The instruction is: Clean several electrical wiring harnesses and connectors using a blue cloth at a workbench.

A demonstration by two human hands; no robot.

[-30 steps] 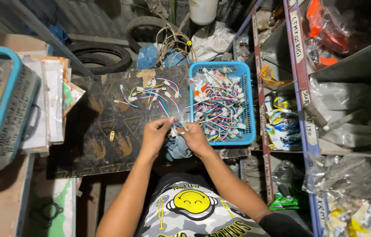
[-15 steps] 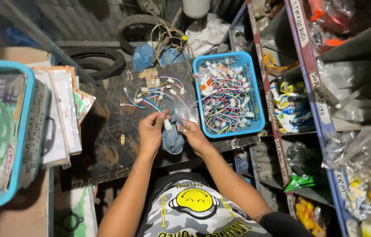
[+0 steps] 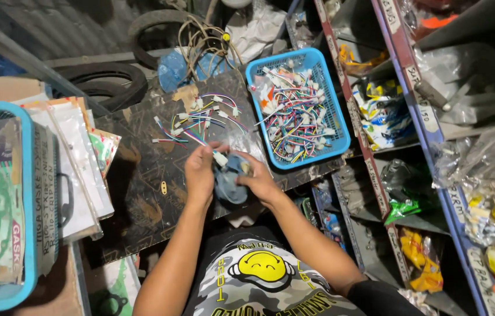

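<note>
The left hand [image 3: 199, 171] is curled narrow, its fingertips pinching a small white connector [image 3: 220, 158] just over the near edge of the worktop [image 3: 142, 193]. The right hand [image 3: 259, 180] sits close beside it, fingers bent in around something small by the same connector; I cannot tell exactly what it grips. Between and under the two hands lies a crumpled blue cloth [image 3: 228, 186], touching both. Just beyond the hands, on the dark worktop, is a loose spread of coloured wires [image 3: 198, 120] with white plugs, lying partly on a clear plastic bag [image 3: 241, 140]. To the right of those stands a blue basket [image 3: 329, 88] heaped with more wires of the same sort. Farther back are tyres [image 3: 104, 79] and a tangle of pale cable [image 3: 200, 38]. Off to the left, a stack of packets [image 3: 78, 164] leans beside a second blue basket [image 3: 28, 234]. Along the right runs a shelf [image 3: 423, 117] crammed with bagged parts.
</note>
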